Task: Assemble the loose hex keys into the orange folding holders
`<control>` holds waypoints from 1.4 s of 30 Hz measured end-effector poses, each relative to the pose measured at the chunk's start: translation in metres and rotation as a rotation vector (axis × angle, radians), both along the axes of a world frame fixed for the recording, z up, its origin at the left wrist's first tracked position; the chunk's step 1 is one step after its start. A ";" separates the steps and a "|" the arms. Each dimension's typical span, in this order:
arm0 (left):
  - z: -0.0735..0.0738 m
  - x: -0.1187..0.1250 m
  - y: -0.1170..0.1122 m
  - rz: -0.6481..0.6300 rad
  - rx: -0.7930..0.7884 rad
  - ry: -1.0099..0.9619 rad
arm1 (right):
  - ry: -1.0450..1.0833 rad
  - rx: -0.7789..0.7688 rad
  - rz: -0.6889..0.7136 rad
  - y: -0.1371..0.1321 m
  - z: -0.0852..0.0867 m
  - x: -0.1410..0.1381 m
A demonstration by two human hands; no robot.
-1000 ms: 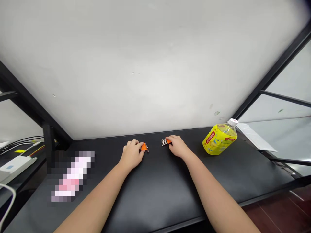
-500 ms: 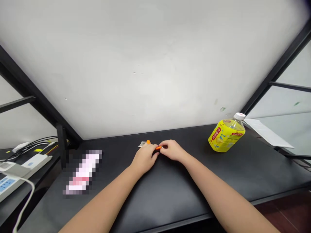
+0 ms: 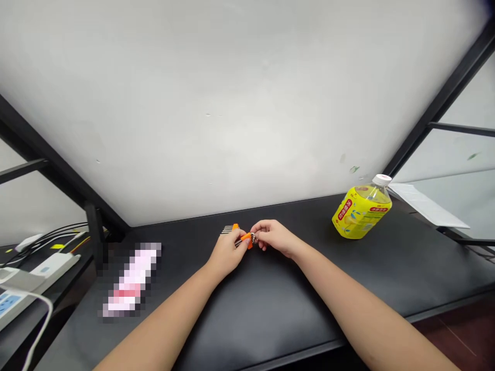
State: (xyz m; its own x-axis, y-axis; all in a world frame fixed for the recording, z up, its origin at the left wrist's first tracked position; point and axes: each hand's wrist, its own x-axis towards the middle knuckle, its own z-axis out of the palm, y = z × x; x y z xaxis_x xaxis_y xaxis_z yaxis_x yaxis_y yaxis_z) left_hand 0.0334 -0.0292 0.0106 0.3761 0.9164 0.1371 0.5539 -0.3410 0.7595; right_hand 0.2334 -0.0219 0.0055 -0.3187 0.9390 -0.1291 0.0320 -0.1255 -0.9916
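Observation:
Over the middle of the black table, my left hand (image 3: 227,252) is closed on what looks like a hex key set (image 3: 246,237), with an orange plastic holder and several thin metal rods. The rods stick out past the fingers on the far left side, next to another orange part. My left thumb lies along the near side of the holder. At the set's right end, small silver tips show. My right hand (image 3: 276,238) pinches at these tips with thumb and forefinger, and its other fingers are curled. What exactly sits between the right fingertips is partly hidden.
A yellow-labelled drink bottle (image 3: 361,211) with a white cap stands to the right, with white paper (image 3: 429,206) beyond it. A pixelated pink-white item (image 3: 131,278) lies at left. Power strips (image 3: 50,270) and cables are at far left. A white wall (image 3: 247,113) rises behind.
My left fingers have shifted, baring more of the orange holder and its silver tips. The right fingers have drawn slightly apart from the holder. The view has tilted a little.

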 end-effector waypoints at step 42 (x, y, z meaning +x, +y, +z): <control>-0.009 -0.001 0.004 0.016 0.037 -0.056 | -0.740 0.222 -0.115 0.003 0.012 0.023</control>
